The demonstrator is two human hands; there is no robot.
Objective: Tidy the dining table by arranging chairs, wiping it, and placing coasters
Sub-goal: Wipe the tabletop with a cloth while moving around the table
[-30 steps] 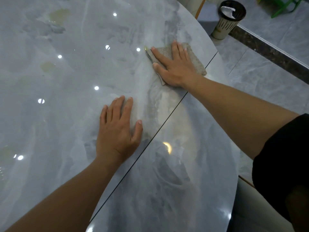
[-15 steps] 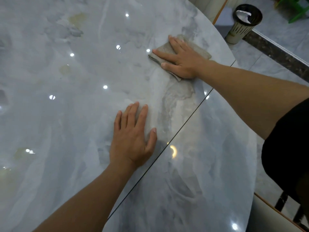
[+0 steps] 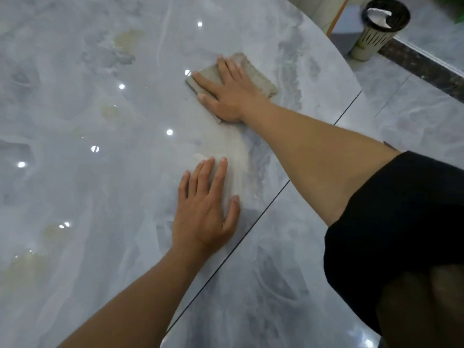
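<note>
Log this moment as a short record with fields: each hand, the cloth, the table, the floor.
right hand: flat, fingers straight, pressing the cloth down
cloth: grey, folded, under the right hand
left hand: flat on the bare table, holding nothing
table: glossy grey marble, yellowish smears at left
floor: slatted waste bin with white paper inside, beyond the table's edge

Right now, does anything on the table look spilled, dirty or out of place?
Yellowish patches mark the glossy grey marble tabletop left of the folded grey cloth; they could be stains or veining.
</note>
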